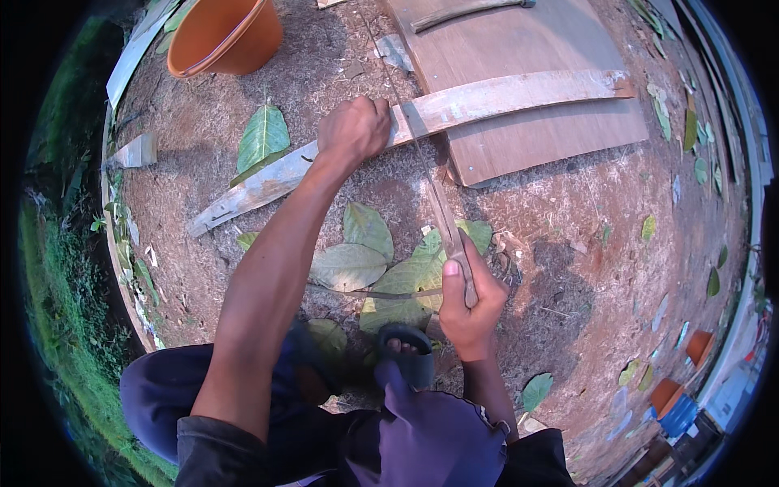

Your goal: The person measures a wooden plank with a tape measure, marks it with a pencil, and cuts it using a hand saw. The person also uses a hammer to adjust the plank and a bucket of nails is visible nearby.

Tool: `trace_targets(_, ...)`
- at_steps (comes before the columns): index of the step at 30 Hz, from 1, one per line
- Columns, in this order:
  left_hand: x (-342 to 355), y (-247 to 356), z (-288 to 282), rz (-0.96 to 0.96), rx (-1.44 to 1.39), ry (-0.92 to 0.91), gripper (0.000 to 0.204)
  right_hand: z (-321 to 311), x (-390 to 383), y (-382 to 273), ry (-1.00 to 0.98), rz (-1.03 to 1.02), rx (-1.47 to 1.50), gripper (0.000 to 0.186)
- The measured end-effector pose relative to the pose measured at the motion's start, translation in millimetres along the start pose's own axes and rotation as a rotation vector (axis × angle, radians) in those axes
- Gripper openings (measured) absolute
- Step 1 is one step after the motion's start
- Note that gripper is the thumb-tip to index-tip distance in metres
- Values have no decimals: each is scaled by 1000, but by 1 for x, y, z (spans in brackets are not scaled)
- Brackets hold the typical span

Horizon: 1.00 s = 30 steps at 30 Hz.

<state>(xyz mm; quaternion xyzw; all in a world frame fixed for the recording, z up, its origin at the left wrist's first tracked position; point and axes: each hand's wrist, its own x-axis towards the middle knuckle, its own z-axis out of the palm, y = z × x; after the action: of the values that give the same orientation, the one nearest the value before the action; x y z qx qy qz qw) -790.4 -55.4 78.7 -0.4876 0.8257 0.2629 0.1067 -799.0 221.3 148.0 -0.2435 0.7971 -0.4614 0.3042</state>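
My left hand (354, 130) is closed over a long, weathered wooden plank (503, 101), pressing on it near its middle. The plank's right part rests on a plywood sheet (552, 49), while its left end lies low over the dirt. In my right hand (473, 296) is the wooden handle of a saw (442, 213), thumb along its top. Its thin blade, seen nearly edge-on, crosses the plank just right of my left hand and points away from me. How deep the blade sits in the wood, I cannot tell.
An orange bucket (229, 39) stands at the far left, with a small wood block (138, 152) nearer. On the plywood lies a wooden-handled tool (466, 13). Large leaves (349, 266) litter the dirt before my sandalled foot (403, 349). Pots (667, 398) line the right edge.
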Motion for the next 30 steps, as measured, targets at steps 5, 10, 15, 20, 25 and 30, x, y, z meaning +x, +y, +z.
trace_targets(5, -2, -2, 8, -11, 22, 56, 57, -26, -56, 6, 45, -204, 74, 47)
trace_targets(10, 9, 1, 10, 21, 2, 79, 59, 13, 25, 7, 97, -194, 42, 44)
trace_targets(15, 0, -3, 8, -12, 5, 34, 59, -39, -61, 17, 71, -246, -15, 45)
trace_targets(20, 6, 11, 2, 18, 13, 78, 60, 4, 14, 10, 70, -140, 37, 42)
trace_targets(25, 4, -3, 2, -47, 14, 55, 58, -16, -32, 31, 74, -194, 25, 42)
trace_targets(30, -4, -8, 11, -31, 18, 39, 57, -34, -64, 44, 53, -236, -106, 43)
